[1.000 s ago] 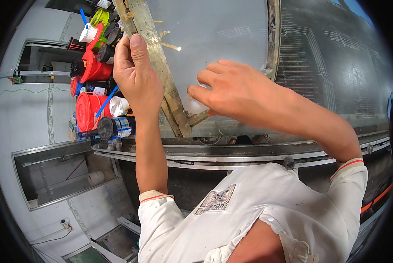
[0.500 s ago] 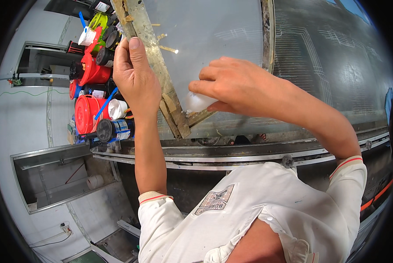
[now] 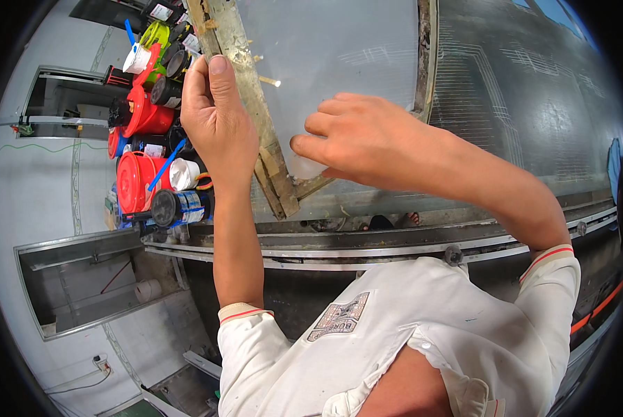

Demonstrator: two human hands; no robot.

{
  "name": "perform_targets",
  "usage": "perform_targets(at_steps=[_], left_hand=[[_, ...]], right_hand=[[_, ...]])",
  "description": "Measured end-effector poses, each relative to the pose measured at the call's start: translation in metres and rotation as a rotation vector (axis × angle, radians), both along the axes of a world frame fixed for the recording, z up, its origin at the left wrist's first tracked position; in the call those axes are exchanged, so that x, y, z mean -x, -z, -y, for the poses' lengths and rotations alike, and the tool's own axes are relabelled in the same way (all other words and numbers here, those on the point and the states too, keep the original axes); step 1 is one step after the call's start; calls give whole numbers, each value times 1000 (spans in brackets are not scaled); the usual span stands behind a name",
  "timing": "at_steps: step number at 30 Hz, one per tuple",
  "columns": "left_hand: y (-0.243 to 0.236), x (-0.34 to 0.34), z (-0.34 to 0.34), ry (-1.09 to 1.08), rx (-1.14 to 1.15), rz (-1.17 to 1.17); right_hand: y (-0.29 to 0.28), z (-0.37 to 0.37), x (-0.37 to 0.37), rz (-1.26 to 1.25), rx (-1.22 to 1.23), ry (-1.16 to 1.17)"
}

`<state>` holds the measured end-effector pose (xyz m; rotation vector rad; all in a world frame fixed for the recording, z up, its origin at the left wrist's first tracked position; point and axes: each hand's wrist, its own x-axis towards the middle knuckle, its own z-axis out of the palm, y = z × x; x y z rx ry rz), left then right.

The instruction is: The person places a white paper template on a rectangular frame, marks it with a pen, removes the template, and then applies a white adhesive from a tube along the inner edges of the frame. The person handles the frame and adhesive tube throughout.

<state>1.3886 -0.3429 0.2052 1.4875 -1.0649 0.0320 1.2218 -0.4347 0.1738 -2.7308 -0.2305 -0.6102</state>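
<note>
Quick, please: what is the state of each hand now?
Left hand: closed, gripping the wooden frame.
Right hand: curled on a white pad against the mesh.

Rough wooden frame (image 3: 256,118), matt translucent mesh (image 3: 339,62)

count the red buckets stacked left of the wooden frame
2 red buckets: one higher up beside the left hand, one lower down with a blue stick in it. More may be hidden among the cans and behind the hand.
</note>
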Motion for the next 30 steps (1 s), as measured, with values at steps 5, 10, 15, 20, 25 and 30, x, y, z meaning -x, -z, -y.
perform_targets(at_steps=[5,10,15,20,25,30], left_hand=[[0,1,0,-19,-10,4],[1,3,0,-43,-12,4],[1,1,-3,-62,-35,-4],[6,-1,-2,-54,-4,-18],[9,-4,-7,-29,7,-37],[11,-6,-5,-7,20,-20]], right_hand=[[-1,3,2,-32,-25,9],[9,15,12,-129,-126,48],[39,27,30,-182,-376,97],[70,26,50,-153,-734,231],[105,21,77,-59,-1130,356],[140,23,115,156,-1490,425]])
